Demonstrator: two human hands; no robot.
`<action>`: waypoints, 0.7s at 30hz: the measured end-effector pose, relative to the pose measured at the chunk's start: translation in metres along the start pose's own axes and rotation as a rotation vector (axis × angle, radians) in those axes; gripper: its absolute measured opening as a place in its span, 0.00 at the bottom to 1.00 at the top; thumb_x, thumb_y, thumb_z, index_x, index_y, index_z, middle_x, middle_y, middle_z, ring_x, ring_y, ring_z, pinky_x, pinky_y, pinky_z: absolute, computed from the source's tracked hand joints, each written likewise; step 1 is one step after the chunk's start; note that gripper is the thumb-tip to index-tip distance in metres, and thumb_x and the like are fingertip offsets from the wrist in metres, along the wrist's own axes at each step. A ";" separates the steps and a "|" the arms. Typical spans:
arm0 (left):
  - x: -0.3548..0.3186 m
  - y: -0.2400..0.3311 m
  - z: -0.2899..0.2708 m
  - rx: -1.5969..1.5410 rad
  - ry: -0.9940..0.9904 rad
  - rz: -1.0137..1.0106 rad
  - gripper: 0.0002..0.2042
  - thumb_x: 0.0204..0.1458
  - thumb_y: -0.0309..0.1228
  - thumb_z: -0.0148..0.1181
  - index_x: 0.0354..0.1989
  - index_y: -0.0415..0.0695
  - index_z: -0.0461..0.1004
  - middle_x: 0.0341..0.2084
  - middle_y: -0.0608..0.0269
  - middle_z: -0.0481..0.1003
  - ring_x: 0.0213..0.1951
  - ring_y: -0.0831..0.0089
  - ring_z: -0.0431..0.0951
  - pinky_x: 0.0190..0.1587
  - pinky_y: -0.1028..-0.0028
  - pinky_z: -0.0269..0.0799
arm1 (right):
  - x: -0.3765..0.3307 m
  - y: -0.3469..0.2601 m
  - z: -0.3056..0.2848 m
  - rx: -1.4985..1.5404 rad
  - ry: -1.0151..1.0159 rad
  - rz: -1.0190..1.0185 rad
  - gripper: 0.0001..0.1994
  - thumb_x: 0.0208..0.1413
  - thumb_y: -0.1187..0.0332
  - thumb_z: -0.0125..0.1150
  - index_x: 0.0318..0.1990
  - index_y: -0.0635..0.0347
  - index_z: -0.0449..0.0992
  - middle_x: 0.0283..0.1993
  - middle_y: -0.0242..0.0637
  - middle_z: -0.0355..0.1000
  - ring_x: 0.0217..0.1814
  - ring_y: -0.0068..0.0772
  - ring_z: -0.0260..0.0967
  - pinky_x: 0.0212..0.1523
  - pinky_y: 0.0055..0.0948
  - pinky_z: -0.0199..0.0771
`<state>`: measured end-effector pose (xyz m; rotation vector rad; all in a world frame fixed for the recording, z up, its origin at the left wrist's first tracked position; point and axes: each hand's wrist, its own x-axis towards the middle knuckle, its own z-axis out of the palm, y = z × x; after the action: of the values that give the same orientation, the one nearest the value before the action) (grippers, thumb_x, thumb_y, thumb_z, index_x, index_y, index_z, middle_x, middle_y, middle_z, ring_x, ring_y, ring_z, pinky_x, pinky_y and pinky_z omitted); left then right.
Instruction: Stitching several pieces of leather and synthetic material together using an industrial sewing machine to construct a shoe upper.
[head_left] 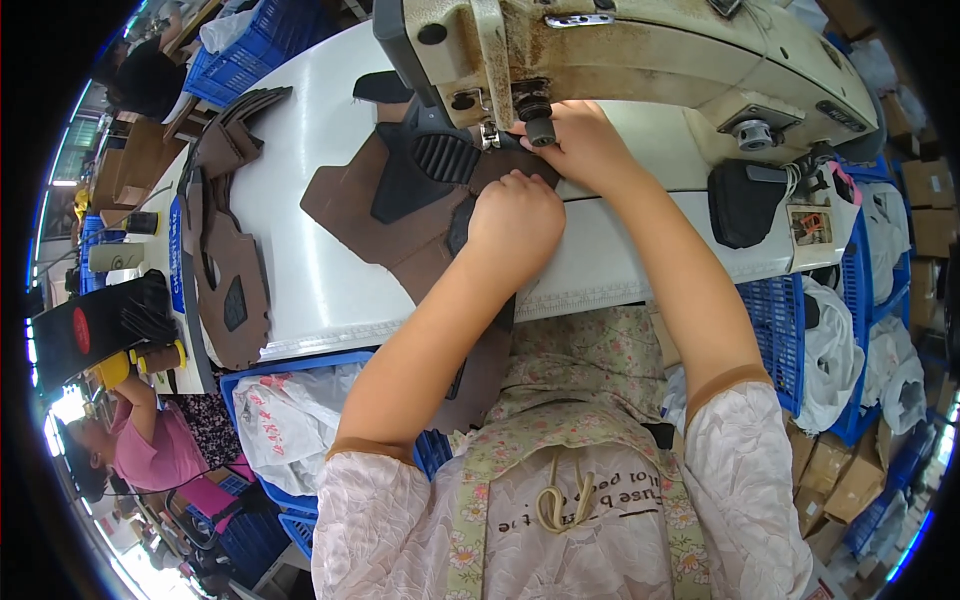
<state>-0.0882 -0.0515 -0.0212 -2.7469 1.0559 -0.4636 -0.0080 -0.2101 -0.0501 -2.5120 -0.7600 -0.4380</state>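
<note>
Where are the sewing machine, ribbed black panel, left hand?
Sewing machine (650, 65), head view: cream arm housing.
Ribbed black panel (447, 158), head view: middle of its ribs.
Left hand (516, 216), head view: back of the hand.

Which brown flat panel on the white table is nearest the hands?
The brown flat panel with the black ribbed patch, partly under the left hand; the stacked brown panels lie apart, further left.

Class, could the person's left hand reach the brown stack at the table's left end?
Probably yes: between the left hand and the brown stack lie just the brown workpiece and white tabletop, nothing tall. The hand would first have to leave the workpiece.
</note>
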 end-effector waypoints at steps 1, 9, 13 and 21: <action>0.001 0.000 -0.001 -0.014 -0.002 -0.006 0.13 0.42 0.28 0.58 0.37 0.34 0.78 0.27 0.52 0.79 0.27 0.66 0.80 0.25 0.70 0.73 | 0.000 0.001 0.000 -0.002 0.000 0.001 0.07 0.52 0.59 0.64 0.33 0.49 0.80 0.53 0.27 0.75 0.57 0.36 0.69 0.57 0.41 0.65; 0.005 -0.003 -0.004 -0.022 -0.003 -0.030 0.12 0.42 0.28 0.58 0.35 0.37 0.78 0.24 0.57 0.78 0.27 0.66 0.80 0.26 0.70 0.74 | 0.003 0.002 0.007 0.002 0.044 -0.009 0.06 0.51 0.60 0.65 0.33 0.48 0.80 0.50 0.26 0.76 0.55 0.35 0.71 0.56 0.39 0.65; 0.008 -0.002 -0.003 -0.043 -0.012 -0.050 0.11 0.43 0.28 0.57 0.34 0.38 0.78 0.23 0.59 0.77 0.26 0.66 0.79 0.25 0.70 0.73 | 0.005 0.006 0.009 0.019 0.031 0.010 0.06 0.51 0.60 0.64 0.33 0.47 0.80 0.50 0.26 0.76 0.55 0.35 0.71 0.55 0.39 0.66; 0.009 -0.001 -0.001 -0.025 0.006 -0.055 0.09 0.44 0.27 0.57 0.33 0.37 0.78 0.23 0.59 0.77 0.26 0.67 0.79 0.25 0.71 0.72 | 0.006 0.008 0.013 0.027 0.025 0.026 0.05 0.51 0.61 0.63 0.33 0.46 0.80 0.49 0.26 0.77 0.52 0.38 0.71 0.55 0.39 0.65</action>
<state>-0.0812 -0.0568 -0.0181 -2.8048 0.9962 -0.4698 0.0031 -0.2066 -0.0614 -2.4837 -0.7185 -0.4461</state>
